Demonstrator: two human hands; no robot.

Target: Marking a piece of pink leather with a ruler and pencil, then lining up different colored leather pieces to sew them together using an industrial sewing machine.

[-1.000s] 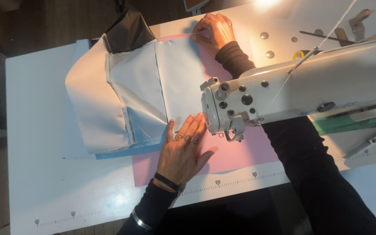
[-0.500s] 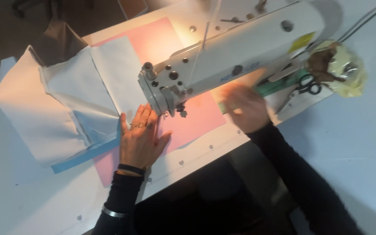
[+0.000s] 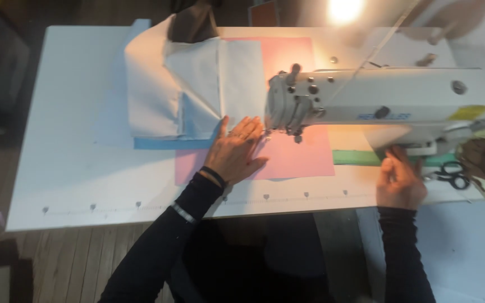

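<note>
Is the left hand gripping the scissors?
No, the left hand lies flat on the pink sheet; the scissors sit beside the right hand.

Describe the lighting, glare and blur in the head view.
Head view: a lamp at the top edge blows out to white glare, warming the pink sheet below; the right hand and scissors are soft with blur; the left hand on the white fabric is sharper; the floor at left lies in shadow.

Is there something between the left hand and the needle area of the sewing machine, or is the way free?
Nothing visible stands between them. The left hand lies flat on the pink sheet, its fingertips just left of the sewing machine head. The white fabric lies behind the hand. The right hand is apart, under the machine's body.
</note>
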